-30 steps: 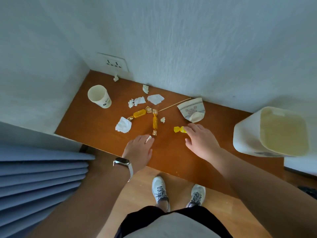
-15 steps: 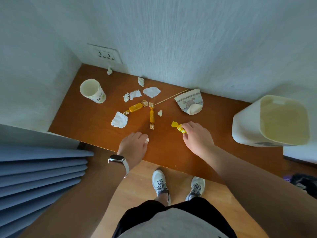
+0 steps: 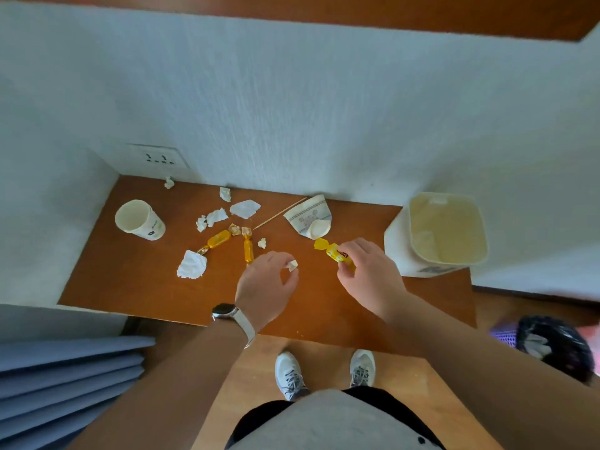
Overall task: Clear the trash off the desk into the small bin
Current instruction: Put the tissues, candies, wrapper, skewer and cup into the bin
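Observation:
My right hand [image 3: 365,274] grips a yellow candy wrapper [image 3: 331,250] and holds it just above the brown desk [image 3: 136,280], left of the small cream bin [image 3: 444,232]. My left hand [image 3: 266,284] pinches a small white paper scrap [image 3: 293,265] between thumb and fingers over the desk's middle. Two more yellow wrappers [image 3: 218,239] [image 3: 248,250] lie left of it. A crumpled tissue [image 3: 192,264], several torn paper bits [image 3: 245,208], a thin wooden stick [image 3: 279,213] and a squashed paper cup [image 3: 310,216] lie near the wall.
An upright white paper cup [image 3: 139,219] stands at the desk's left. A wall socket [image 3: 159,157] sits above the back left corner. A blue folded curtain [image 3: 65,378] hangs at the lower left. A dark-lined purple basket [image 3: 552,345] stands on the floor at right.
Both hands have lifted off the desk and shifted right toward the bin, the right carrying the yellow wrapper, the left holding the paper scrap. The camera tilted up.

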A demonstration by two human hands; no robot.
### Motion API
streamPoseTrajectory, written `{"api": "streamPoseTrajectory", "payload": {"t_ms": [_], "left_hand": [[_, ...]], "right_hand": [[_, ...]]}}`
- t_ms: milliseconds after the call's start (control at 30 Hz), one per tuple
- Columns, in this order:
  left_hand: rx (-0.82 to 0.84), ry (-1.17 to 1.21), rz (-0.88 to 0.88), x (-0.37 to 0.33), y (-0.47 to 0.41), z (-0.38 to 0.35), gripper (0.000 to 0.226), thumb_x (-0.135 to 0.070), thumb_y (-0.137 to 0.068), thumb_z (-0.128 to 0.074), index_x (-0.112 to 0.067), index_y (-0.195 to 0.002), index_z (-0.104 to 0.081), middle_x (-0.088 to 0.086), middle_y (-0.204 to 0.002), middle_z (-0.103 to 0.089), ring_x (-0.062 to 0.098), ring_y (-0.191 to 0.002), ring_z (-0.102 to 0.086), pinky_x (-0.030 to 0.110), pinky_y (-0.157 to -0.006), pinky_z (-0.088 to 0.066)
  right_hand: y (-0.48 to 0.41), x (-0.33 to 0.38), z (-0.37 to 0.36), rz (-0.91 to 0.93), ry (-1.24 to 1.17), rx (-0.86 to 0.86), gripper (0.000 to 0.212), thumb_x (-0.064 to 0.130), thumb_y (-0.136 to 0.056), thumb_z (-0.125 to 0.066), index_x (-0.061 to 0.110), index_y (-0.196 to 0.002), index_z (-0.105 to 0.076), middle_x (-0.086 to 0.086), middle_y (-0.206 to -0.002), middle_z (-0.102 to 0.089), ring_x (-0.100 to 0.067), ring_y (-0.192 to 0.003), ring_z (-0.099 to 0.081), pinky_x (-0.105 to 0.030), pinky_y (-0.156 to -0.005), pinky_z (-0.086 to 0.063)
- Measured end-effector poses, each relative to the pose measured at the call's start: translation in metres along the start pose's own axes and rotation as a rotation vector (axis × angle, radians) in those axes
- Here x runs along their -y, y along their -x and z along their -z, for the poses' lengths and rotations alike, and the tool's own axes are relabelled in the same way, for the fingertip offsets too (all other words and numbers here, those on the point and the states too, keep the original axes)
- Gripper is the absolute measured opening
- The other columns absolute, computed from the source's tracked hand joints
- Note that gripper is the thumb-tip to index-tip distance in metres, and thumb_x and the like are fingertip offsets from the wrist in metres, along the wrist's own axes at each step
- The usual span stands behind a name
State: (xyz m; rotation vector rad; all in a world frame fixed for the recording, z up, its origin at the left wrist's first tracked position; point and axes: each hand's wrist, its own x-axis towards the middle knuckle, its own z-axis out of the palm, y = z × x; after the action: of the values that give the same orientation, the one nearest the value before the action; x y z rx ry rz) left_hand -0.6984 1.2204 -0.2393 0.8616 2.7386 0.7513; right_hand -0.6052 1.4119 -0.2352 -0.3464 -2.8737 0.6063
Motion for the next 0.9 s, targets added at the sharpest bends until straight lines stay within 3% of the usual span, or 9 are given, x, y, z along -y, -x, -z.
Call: {"api": "streamPoseTrajectory", "payload": {"t_ms": [267, 333, 467, 700, 800, 900], "left_hand": [[0.008, 0.112, -0.176, -0.107, -0.039, -0.011, 0.020, -0.027, -0.092, -0.060, -0.021, -0.110, -0.063, -0.007, -0.096, -0.065, 0.009, -0.087, -0.058, 0.019, -0.070, -0.042], [0.029, 0.128, -0.214, -0.131, -0.048, -0.017, 0.019, -0.026, -0.093, -0.059, -0.022, -0.111, -0.062, -0.009, -0.098, -0.064, 0.009, -0.089, -0.058, 0.018, -0.071, -0.039], [0.076, 0.109, -0.292, -0.169, -0.064, -0.030, 0.021, -0.026, -0.094, -0.058, -0.020, -0.114, -0.062, -0.007, -0.102, -0.065, 0.012, -0.092, -0.059, 0.026, -0.076, -0.048], [0.104, -0.004, -0.351, -0.201, -0.074, -0.056, 0.024, -0.025, -0.091, -0.061, -0.017, -0.113, -0.066, -0.001, -0.111, -0.063, 0.017, -0.104, -0.055, 0.024, -0.084, -0.042], [0.087, -0.082, -0.354, -0.202, -0.070, -0.062, 0.027, -0.023, -0.089, -0.064, -0.015, -0.114, -0.067, 0.002, -0.111, -0.064, 0.021, -0.106, -0.053, 0.024, -0.087, -0.034], [0.066, -0.127, -0.343, -0.202, -0.065, -0.064, 0.028, -0.024, -0.088, -0.065, -0.015, -0.114, -0.068, 0.002, -0.114, -0.064, 0.022, -0.109, -0.054, 0.027, -0.090, -0.037]], "right_hand": [[0.023, -0.052, 0.077, -0.158, -0.019, -0.214, 0.024, 0.010, -0.077, -0.074, 0.011, -0.099, -0.066, -0.002, -0.090, -0.064, -0.020, -0.079, -0.057, -0.028, -0.059, -0.048], [0.028, -0.070, 0.093, -0.255, -0.013, -0.228, 0.022, 0.011, -0.078, -0.071, 0.014, -0.099, -0.065, 0.001, -0.093, -0.063, -0.020, -0.081, -0.057, -0.028, -0.059, -0.045], [0.037, -0.107, 0.111, -0.344, 0.010, -0.208, 0.020, 0.013, -0.079, -0.067, 0.016, -0.099, -0.066, 0.001, -0.096, -0.063, -0.022, -0.087, -0.056, -0.027, -0.064, -0.040], [0.047, -0.144, 0.112, -0.256, 0.022, -0.154, 0.015, 0.010, -0.076, -0.068, 0.012, -0.090, -0.068, -0.004, -0.087, -0.065, -0.025, -0.078, -0.057, -0.035, -0.063, -0.050], [0.050, -0.152, 0.109, -0.170, 0.007, -0.144, 0.012, 0.011, -0.075, -0.067, 0.010, -0.086, -0.067, -0.004, -0.082, -0.063, -0.025, -0.072, -0.055, -0.040, -0.061, -0.051], [0.050, -0.158, 0.108, -0.103, 0.028, -0.118, 0.011, 0.018, -0.078, -0.061, 0.011, -0.085, -0.064, -0.003, -0.081, -0.061, -0.024, -0.074, -0.055, -0.040, -0.062, -0.049]]}}
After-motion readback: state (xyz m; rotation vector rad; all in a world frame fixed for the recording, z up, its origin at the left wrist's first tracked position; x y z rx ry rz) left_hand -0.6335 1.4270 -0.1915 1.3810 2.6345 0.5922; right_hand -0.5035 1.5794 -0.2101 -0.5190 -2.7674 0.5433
